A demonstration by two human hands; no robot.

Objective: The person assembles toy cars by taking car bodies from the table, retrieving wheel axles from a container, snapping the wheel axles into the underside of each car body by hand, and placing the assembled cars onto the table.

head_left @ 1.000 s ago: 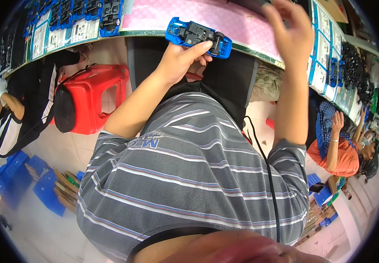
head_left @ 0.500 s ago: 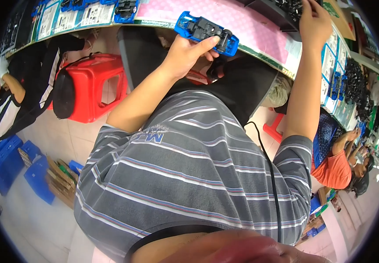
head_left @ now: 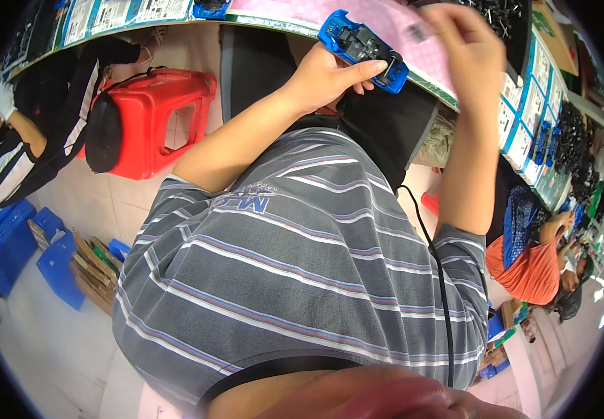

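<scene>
L hand (head_left: pixel 330 77) held a blue toy car (head_left: pixel 361 47), approx. 12–1 o'clock in view, overlapping the counter's (head_left: pixel 281 28) near edge; thumb on the underside, fingers beneath. Shell: glossy hard plastic, rounded ends; blk chassis, blocky & moulded, faced the cam. Long axis ran approx. 10:30 to 4:30, thumb nearer the 4:30 end; couldn't tell front from rear. R hand (head_left: pixel 471 56), approx. 1:30, motion-blurred, fingers bent, small grey bit (head_left: pixel 417 31) by the tips; couldn't tell if gripped. Pink patterned sheet (head_left: pixel 284 8) covered the counter. Thin, spiky blk parts (head_left: pixel 501 15) lay heaped beyond R hand, 1–2 o'clock.
</scene>
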